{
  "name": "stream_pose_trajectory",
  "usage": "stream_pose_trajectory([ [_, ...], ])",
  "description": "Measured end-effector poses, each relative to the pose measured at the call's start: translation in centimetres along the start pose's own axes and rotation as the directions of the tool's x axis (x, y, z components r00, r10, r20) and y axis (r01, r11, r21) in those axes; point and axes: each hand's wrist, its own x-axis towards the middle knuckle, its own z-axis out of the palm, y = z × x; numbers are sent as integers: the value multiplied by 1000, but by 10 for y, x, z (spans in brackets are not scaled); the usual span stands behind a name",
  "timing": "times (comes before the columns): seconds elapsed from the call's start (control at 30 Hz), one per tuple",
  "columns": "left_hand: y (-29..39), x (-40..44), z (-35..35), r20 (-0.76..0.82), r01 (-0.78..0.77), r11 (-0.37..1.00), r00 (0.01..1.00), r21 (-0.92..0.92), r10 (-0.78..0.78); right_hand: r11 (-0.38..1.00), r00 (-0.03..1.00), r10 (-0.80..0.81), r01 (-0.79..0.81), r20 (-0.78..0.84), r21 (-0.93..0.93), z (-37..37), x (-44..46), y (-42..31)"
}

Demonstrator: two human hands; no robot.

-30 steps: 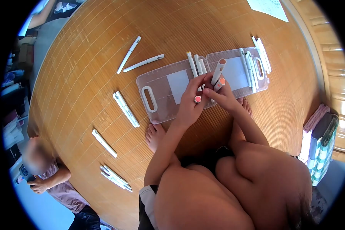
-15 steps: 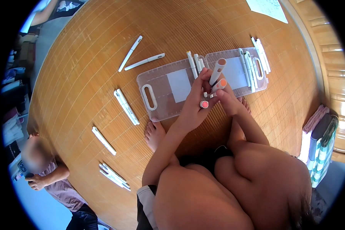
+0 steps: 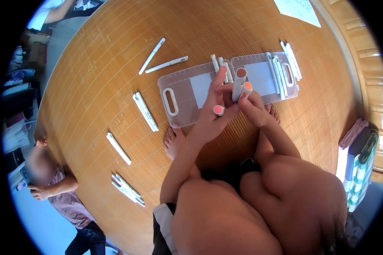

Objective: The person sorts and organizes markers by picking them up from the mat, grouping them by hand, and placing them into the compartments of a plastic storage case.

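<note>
Both hands are close together above the mat, in front of my knees. My left hand [image 3: 215, 117] is closed round a white marker with a pink-red end [image 3: 218, 110], its index finger pointing up. In my right hand [image 3: 254, 108] is a white marker with an orange end [image 3: 247, 89]. A marker with a brown end [image 3: 239, 83] stands up between the hands; which hand bears its weight I cannot tell. Behind them lies an open clear plastic case [image 3: 181, 119] with pale paper inside. Several white markers [image 3: 278, 76] rest in its right half, and some [image 3: 222, 66] near its hinge.
On the mat to the left lie two single markers [image 3: 152, 56] [image 3: 167, 64], a bundle [image 3: 145, 112], another marker [image 3: 119, 148] and a small group [image 3: 128, 190]. More markers [image 3: 290, 61] are right of the case. A person [image 3: 66, 199] sits at left; a paper sheet [image 3: 298, 12] lies at the far right.
My left index finger has straightened upward. The pink-ended marker has shifted slightly left and up, and the orange-ended one slightly up. The view has moved a little.
</note>
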Motion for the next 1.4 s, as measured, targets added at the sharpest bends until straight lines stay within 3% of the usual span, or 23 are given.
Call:
stream_pose_trajectory([
  [0.07,19,-2,-4,36,-11,999,999,-36,12,973,994,109,-112,25,201,3,0,-3],
  [0.2,42,-2,4,3,-39,996,999,80,39,958,970,243,-239,-3,162,10,-7,-8],
  [0.27,44,-1,0,95,-109,881,993,460,73,954,958,253,-270,133,130,7,-8,-14],
  [0.33,46,-5,3,81,-159,853,987,497,137,957,957,256,-271,138,101,7,-9,-18],
  [0.43,50,-8,7,98,-154,882,988,446,124,969,964,216,-232,154,88,13,-8,-29],
  [0.5,49,-9,12,-59,-43,960,996,276,62,977,970,164,-185,180,108,17,-6,-31],
  [0.53,46,-10,13,-64,-48,958,996,284,69,985,977,171,-174,125,12,18,-4,-27],
  [0.57,40,-10,13,-129,4,988,991,151,16,982,983,172,-166,70,-85,19,-3,-22],
  [0.67,31,-10,10,-217,47,999,975,12,-44,972,987,159,-155,10,-178,18,-2,-5],
  [0.8,16,-12,-12,-246,141,986,956,-84,-158,978,993,95,-107,-74,-180,26,9,15],
  [0.9,-2,-14,-27,-410,137,985,896,-107,-170,975,964,212,-220,-163,-30,30,15,36],
  [0.97,-9,-21,-38,-447,168,974,867,-151,-219,899,986,97,-144,-133,-414,28,21,46],
  [1.0,-12,-24,-43,-468,203,961,842,-186,-269,895,986,105,-150,-128,-420,30,24,46],
  [1.03,-14,-27,-46,-527,199,954,799,-225,-291,884,962,224,-267,-154,-383,34,27,45],
  [1.07,-16,-31,-54,-529,197,951,795,-238,-297,858,923,342,-383,-175,-342,37,30,44],
  [1.13,-23,-40,-75,-655,349,927,671,-135,-348,855,928,334,-372,-165,-361,40,35,51],
  [1.17,-22,-42,-80,-716,245,953,632,-176,-295,846,916,354,-400,-188,-354,40,36,58],
  [1.27,-21,-47,-98,-762,330,943,596,-54,-252,821,907,376,-420,-187,-387,41,40,73],
  [1.33,-16,-45,-106,-759,355,928,571,-114,-312,768,784,609,-621,-119,-157,48,47,68],
  [1.4,-14,-41,-112,-741,376,926,628,24,-236,809,827,553,-561,-100,-176,48,45,81],
])
